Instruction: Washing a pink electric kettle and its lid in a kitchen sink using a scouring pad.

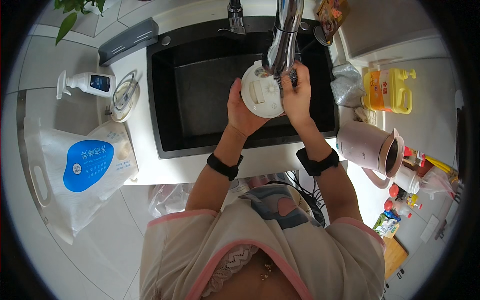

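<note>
A round white lid (262, 103) with a raised bar across its middle is held over the black sink (210, 97), beneath the chrome faucet (283, 45). My left hand (243, 117) grips it from the left and below, thumb along the rim. At the right side of the lid, my right hand (299, 93) pinches a dark, shiny mesh scrubber (293, 77), partly hidden by the fingers and the faucet head. The lid's face looks wet near the faucet. Both wrists carry black bands.
Left of the sink are a spray bottle (93, 83), a clear-rimmed lid (125, 95) and a rice bag (86, 161). On the right stand a grey cloth (347, 84), a yellow detergent jug (390, 90) and a pink kettle (362, 146). A second tap (235, 18) rises at the back.
</note>
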Available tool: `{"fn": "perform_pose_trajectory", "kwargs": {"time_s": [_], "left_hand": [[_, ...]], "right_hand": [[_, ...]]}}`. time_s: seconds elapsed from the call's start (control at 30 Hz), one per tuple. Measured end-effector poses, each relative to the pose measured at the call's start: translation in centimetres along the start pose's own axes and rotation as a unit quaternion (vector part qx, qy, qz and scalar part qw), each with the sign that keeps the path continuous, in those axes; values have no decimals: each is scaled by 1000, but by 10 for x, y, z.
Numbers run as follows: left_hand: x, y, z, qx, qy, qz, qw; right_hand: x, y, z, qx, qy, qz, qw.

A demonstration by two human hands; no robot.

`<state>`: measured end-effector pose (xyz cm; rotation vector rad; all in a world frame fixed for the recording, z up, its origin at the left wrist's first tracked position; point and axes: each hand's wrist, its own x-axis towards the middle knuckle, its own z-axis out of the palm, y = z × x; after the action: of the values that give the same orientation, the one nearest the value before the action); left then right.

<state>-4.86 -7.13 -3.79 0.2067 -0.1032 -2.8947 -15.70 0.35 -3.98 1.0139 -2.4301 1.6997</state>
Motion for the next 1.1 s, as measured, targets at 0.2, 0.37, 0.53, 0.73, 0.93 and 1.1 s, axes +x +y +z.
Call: {"fn": "perform_pose_trajectory", "kwargs": {"time_s": [0.2,0.37,0.53,0.73,0.93,1.1], "left_hand": [[10,1,-21,-23,9,-13,1000],[7,-3,-14,41,90,-47,994],[7,-9,-11,95,105,-63,988],[4,-10,-14,91,102,-53,989],[2,-10,-7,113,119,-42,986],[-2,-5,-5,129,106,-75,983]], "right_hand": [[-26,-29,0,-71,-137,-175,972],[-10,-22,-3,-45,-146,-171,973],[-1,-27,-2,-64,-139,-135,979],[-5,-29,-3,-23,-171,-220,960],[-5,-27,-7,-38,-155,-190,969],[-2,-27,-8,-35,-174,-188,966]]}}
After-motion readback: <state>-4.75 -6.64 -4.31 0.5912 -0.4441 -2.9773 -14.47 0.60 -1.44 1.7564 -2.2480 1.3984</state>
